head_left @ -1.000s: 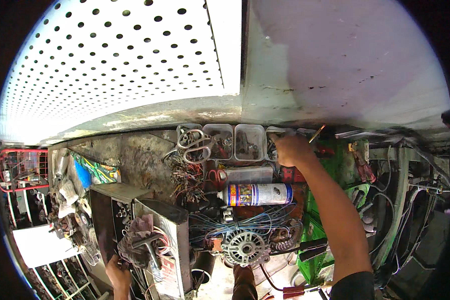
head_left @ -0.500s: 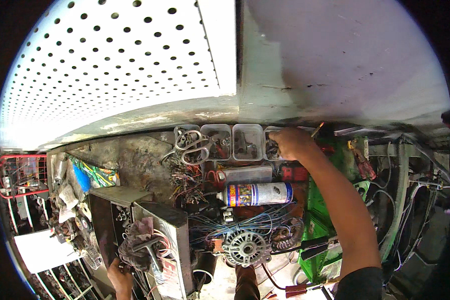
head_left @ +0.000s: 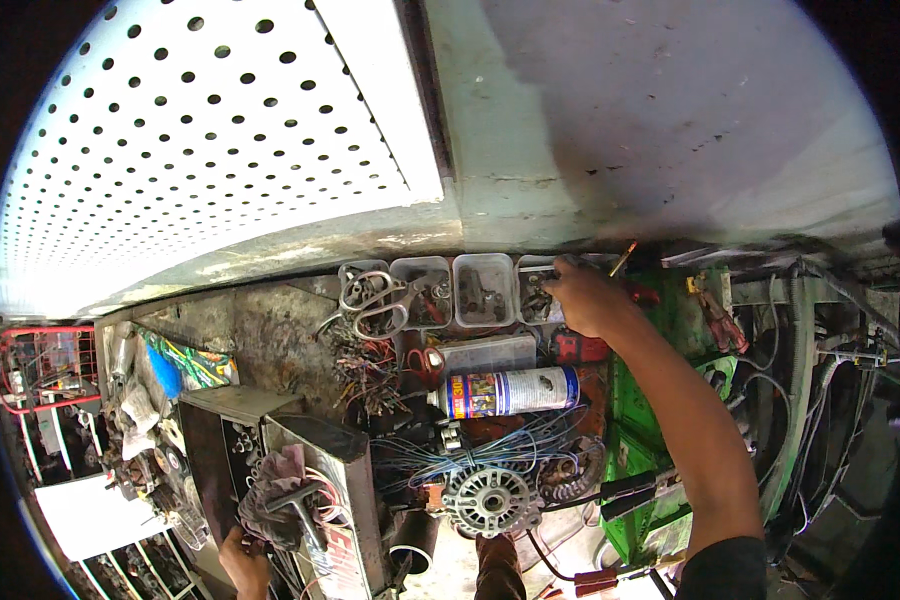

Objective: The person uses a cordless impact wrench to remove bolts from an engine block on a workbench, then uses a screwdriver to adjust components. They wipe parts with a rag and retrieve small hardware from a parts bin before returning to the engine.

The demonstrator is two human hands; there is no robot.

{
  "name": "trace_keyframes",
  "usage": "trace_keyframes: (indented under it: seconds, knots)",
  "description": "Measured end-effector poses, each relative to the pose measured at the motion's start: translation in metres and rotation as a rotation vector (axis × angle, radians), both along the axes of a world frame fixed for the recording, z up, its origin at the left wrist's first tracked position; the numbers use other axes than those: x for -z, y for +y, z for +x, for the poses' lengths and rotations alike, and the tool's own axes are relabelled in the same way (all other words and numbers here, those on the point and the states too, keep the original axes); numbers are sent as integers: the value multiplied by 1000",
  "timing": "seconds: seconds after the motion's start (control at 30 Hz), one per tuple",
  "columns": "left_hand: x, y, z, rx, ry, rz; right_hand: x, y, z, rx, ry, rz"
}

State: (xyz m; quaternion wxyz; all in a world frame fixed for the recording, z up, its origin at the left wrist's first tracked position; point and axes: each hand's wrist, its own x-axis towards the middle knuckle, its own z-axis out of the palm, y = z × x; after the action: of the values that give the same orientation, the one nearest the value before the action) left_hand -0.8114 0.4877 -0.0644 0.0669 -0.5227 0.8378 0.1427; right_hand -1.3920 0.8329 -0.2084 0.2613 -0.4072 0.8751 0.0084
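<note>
My right hand (head_left: 582,296) reaches across the bench to a clear plastic bin (head_left: 531,306) of small metal parts. Its fingers bend down at the bin, closed, and what they pinch is hidden. At the lower left, my left hand (head_left: 246,566) is closed beside a metal box (head_left: 342,462), just below a dirty rag (head_left: 270,490); I cannot make out what it holds. A T-handled tool (head_left: 295,503) lies on the rag. In front of me sits an alternator housing (head_left: 490,502), with a spray can (head_left: 510,392) on its side behind it.
More clear bins (head_left: 484,290) line the back wall, with large scissors (head_left: 380,305) over the leftmost. Loose wires (head_left: 440,455) spread behind the housing. A green metal frame (head_left: 635,440) and hanging cables (head_left: 795,400) stand right. A red wire rack (head_left: 45,365) is far left.
The view has shifted and tilted slightly. My right hand stays at the bin, its fingers slightly changed in pose. My left hand remains beside the metal box.
</note>
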Motion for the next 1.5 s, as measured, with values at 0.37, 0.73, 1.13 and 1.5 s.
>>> trace_keyframes:
  seconds: [0.37, 0.73, 1.13, 1.5]
  knots:
    - [-4, 6, -12, -27, 33, 4, -19, -12, 12, -96, 118, 77]
    - [-3, 5, -7, -36, -32, -33, -11, -63, -12, -205, -129, 458]
    - [-3, 3, -10, 50, -26, -69, -29, -41, -8, -119, -91, 382]
    - [-6, 6, -12, 2, -10, -13, -25, -48, -12, -93, -72, 402]
